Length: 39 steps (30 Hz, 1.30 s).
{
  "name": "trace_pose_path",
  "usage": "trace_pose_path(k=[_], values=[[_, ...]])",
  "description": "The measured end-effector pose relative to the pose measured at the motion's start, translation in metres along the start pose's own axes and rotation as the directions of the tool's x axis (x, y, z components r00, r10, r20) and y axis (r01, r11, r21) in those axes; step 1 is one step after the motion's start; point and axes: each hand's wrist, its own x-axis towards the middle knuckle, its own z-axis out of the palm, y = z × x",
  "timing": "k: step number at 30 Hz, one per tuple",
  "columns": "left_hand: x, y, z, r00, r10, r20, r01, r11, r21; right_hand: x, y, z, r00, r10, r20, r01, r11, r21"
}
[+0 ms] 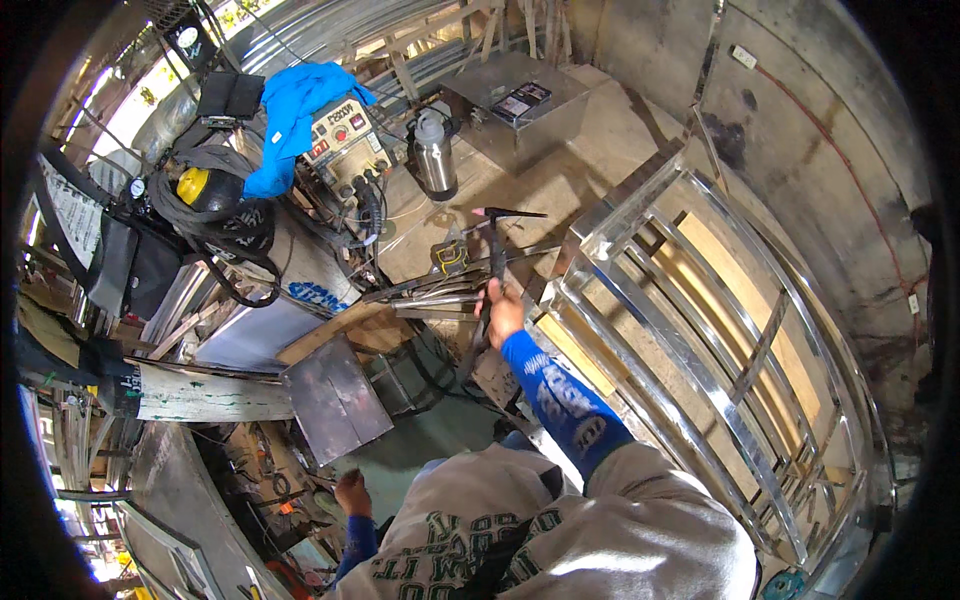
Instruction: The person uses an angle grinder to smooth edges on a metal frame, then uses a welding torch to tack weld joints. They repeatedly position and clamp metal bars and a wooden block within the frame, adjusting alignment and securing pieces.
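Note:
My right hand (pixel 503 312) is closed around the black handle of a TIG welding torch (pixel 496 252), held upright over the worktop. The torch head lies crosswise, with a pinkish cup at its left end and a long thin black back cap at its right. To the right of this hand is a shiny metal frame (pixel 657 312) of welded square tubes. A yellow-and-black tape measure (pixel 449 258) rests on the worktop left of the torch. Low beside my body hangs my left hand (pixel 353 493), its fingers curled, with nothing visible in it.
A welding machine (pixel 345 135) with a blue cloth (pixel 300 105) draped over it stands at the far left. Next to it are a steel bottle (pixel 434 160) and a metal box (pixel 535 130). Metal bars (pixel 440 301) and a dark square plate (pixel 338 400) lie nearer. A wall (pixel 800 120) bounds the right.

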Motion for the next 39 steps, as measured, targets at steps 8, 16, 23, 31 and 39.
trace_pose_path(k=[8,16,23,31,39], values=[[0.115,0.171,0.023,0.980,0.037,0.194,0.064,0.871,-0.487,-0.182,-0.041,-0.015,0.878,0.425,0.218,-0.356,0.886,-0.297],[0.133,0.343,-0.004,0.829,0.492,0.266,-0.201,0.705,-0.680,-0.257,-0.051,-0.020,0.976,0.219,0.022,-0.201,0.928,-0.314],[0.155,0.366,-0.011,0.644,0.698,0.312,-0.287,0.599,-0.748,-0.297,-0.059,0.014,0.999,-0.002,0.045,0.013,0.972,-0.236],[0.174,0.359,-0.017,0.568,0.751,0.336,-0.278,0.560,-0.781,-0.321,-0.032,0.034,0.999,-0.029,-0.027,0.023,0.978,-0.206],[0.187,0.350,-0.022,0.536,0.768,0.351,-0.214,0.526,-0.823,-0.326,-0.009,0.057,0.998,0.004,-0.058,-0.018,0.967,-0.253]])
